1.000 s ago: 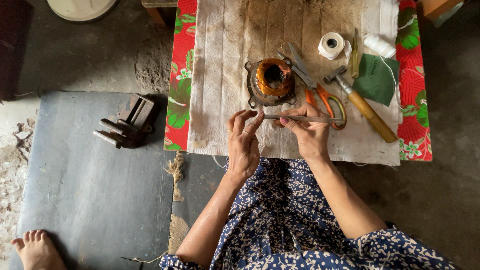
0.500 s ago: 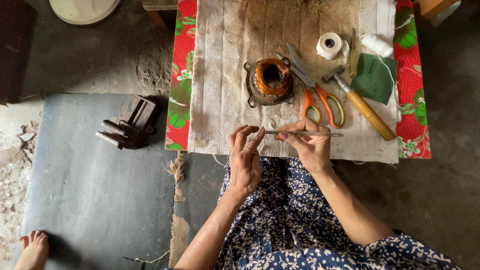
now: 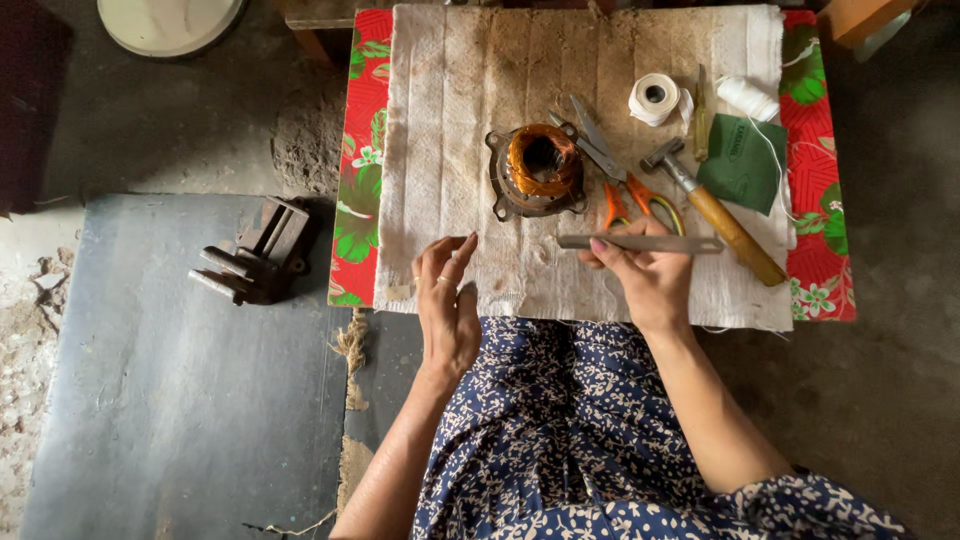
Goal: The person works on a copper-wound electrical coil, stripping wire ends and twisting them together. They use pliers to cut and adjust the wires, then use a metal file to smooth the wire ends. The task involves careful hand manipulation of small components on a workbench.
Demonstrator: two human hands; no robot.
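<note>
Right hand (image 3: 640, 275) pinches a flat metal file (image 3: 640, 243), which I see lying crosswise, its long axis left-right, just below the copper-wound stator (image 3: 540, 168). Left hand (image 3: 447, 300) rests open and empty on the cloth (image 3: 440, 120), farther from both

The person wears a dark navy dress (image 3: 580, 430) printed all over with small white flowers and leaves. The cloth covers the lap and spreads wide toward the lower edge of the view, falling in loose folds. Short sleeves of the same print end near the elbows, so both forearms are bare. The left hand (image 3: 447, 300) has a thin ring (image 3: 441, 281) on one finger. The right hand (image 3: 645, 280) has neat, rounded nails with a pale pinkish tint, and no watch or bracelet shows.
</note>
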